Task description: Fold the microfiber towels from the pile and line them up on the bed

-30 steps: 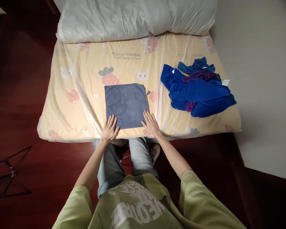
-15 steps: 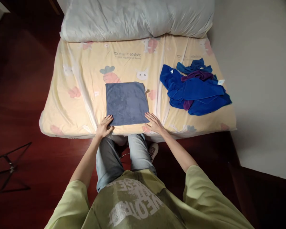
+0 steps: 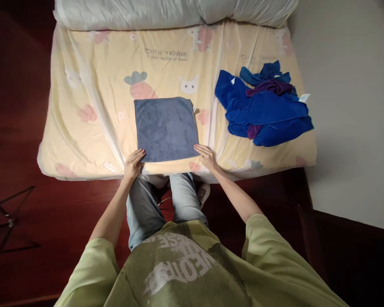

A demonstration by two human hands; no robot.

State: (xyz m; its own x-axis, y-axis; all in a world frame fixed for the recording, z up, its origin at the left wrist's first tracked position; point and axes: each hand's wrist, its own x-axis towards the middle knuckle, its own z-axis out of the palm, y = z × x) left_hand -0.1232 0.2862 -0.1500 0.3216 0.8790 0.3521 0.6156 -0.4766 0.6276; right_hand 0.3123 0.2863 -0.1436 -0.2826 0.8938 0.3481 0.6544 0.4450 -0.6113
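Observation:
A folded grey-blue towel [image 3: 165, 128] lies flat and square on the yellow cartoon-print bed sheet [image 3: 99, 85], near the front edge. My left hand [image 3: 132, 163] is at the towel's near left corner, its fingers curled onto that corner. Over at the near right corner sits my right hand [image 3: 206, 156], fingers held together and closing on the edge. Both arms reach out from light green sleeves.
A loose heap of bright blue and purple cloths [image 3: 265, 110] lies on the right of the bed. A pale rolled duvet [image 3: 173, 10] lines the far end. Dark red floor lies left, with a black metal frame [image 3: 6, 221]; a grey wall stands right.
Both hands have slid back from lying flat on the towel's near part to its two near corners, and their fingers have curled in. The view has shifted closer over the bed.

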